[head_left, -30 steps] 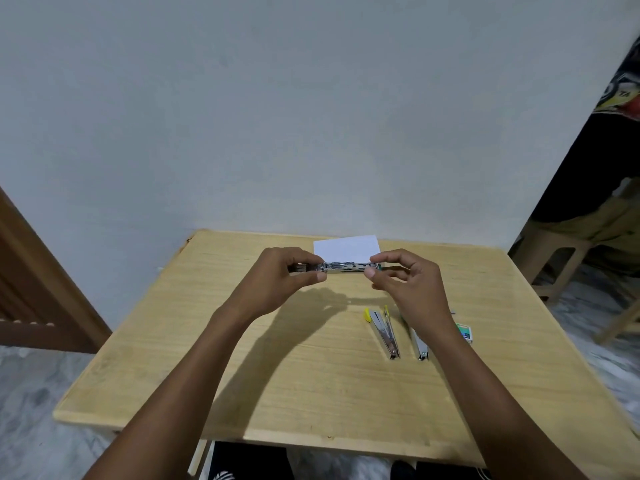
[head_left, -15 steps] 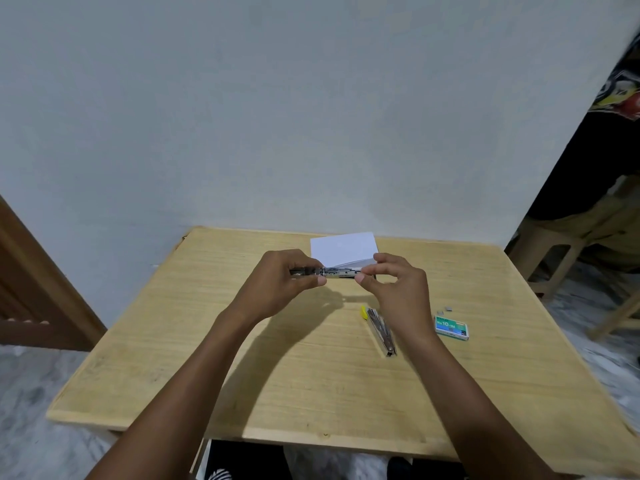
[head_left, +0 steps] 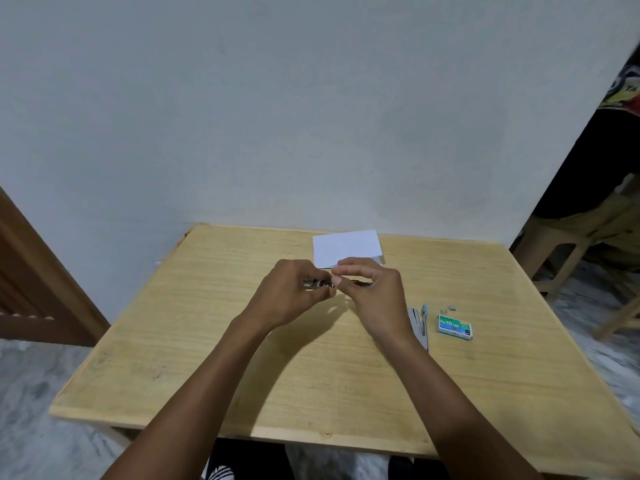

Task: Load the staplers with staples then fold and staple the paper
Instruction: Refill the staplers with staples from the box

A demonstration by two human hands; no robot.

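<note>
My left hand grips a small dark metal stapler above the wooden table. My right hand pinches the same stapler from the right, its fingers touching the left hand's fingers. Most of the stapler is hidden between them. A folded white paper lies flat at the table's far edge, just behind my hands. A blue-tipped stapler lies on the table right of my right wrist, partly hidden by it. The yellow-tipped stapler seen earlier is hidden.
A green staple box lies right of the blue stapler, with loose staple pieces just behind it. A plastic stool and a seated person are at the right. A wooden door stands at the left.
My right hand has slid left along the stapler until its fingers meet my left hand. The view has shifted, uncovering the staple box and the blue stapler.
</note>
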